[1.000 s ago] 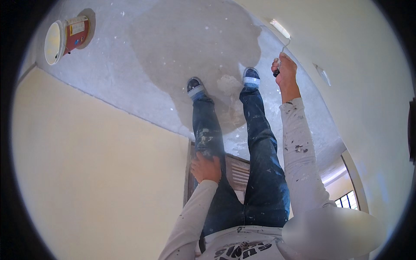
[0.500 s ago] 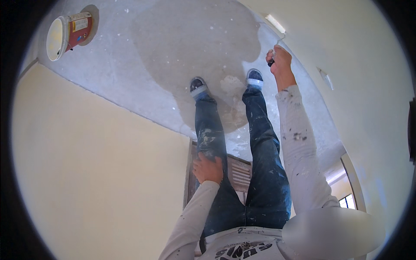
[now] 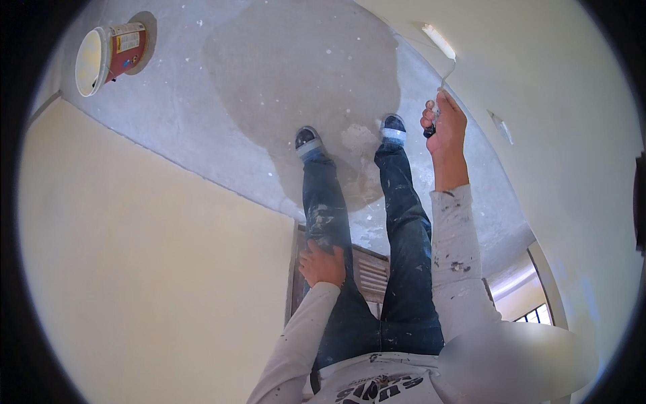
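My right hand is closed around the dark handle of a paint roller, out to the right of my body. The roller's narrow white sleeve lies against the pale wall, joined to the handle by a thin bent wire. My left hand rests on the left leg of my dark, paint-spattered trousers, its fingers laid over the cloth near the knee. Nothing shows in that hand, though its palm is hidden.
A red and white paint bucket stands at the far left on the grey floor, which has a large darker patch. A cream wall runs along the left. A small opening interrupts the right wall, and a slatted door shows between my legs.
My right hand has drawn back nearer to me and slightly rightward. The roller has shifted a little right along the wall, and more of its wire shows. My left hand stays put.
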Demonstrator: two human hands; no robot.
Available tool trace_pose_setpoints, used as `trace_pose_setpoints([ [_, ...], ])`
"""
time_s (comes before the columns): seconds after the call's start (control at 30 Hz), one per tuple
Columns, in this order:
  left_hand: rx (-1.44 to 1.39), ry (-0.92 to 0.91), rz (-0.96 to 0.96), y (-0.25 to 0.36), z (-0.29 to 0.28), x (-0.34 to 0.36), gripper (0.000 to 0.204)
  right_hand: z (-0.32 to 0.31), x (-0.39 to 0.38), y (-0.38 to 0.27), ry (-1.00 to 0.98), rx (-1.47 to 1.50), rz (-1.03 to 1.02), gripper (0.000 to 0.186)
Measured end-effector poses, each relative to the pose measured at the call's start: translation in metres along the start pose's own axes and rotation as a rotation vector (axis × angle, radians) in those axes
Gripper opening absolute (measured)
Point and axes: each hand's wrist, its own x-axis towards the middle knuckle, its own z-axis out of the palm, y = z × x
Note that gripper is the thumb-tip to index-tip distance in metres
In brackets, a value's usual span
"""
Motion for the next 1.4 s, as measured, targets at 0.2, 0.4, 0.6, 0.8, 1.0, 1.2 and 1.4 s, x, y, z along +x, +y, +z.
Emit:
trace_pose_setpoints([
  [0.2,-0.012,0.003,-0.008,-0.002,0.005,-0.003,0.066,0.007,0.051,0.028,-0.032,0.033,0.015,0.010],
  [0.4,-0.009,-0.027,0.003,0.000,0.006,0.001,0.067,0.017,0.131,0.057,0.027,0.109,0.094,0.007],
  [0.6,-0.012,-0.029,-0.021,0.000,0.004,-0.002,0.067,0.005,0.051,0.030,-0.051,0.034,0.018,0.011],
  [0.8,-0.002,-0.034,-0.022,0.000,0.003,-0.002,0.064,0.007,0.023,0.021,-0.024,0.052,-0.022,0.011],
  [1.0,0.003,-0.028,0.002,0.000,0.002,-0.001,0.064,0.029,0.066,0.033,0.019,0.118,0.026,0.010],
  [1.2,-0.009,-0.037,-0.029,-0.003,0.006,-0.005,0.065,0.023,-0.003,0.018,0.011,0.065,-0.021,0.009],
  [1.4,0.000,-0.032,-0.004,-0.001,0.011,-0.004,0.068,0.022,0.104,0.051,-0.002,0.082,0.002,0.012],
])
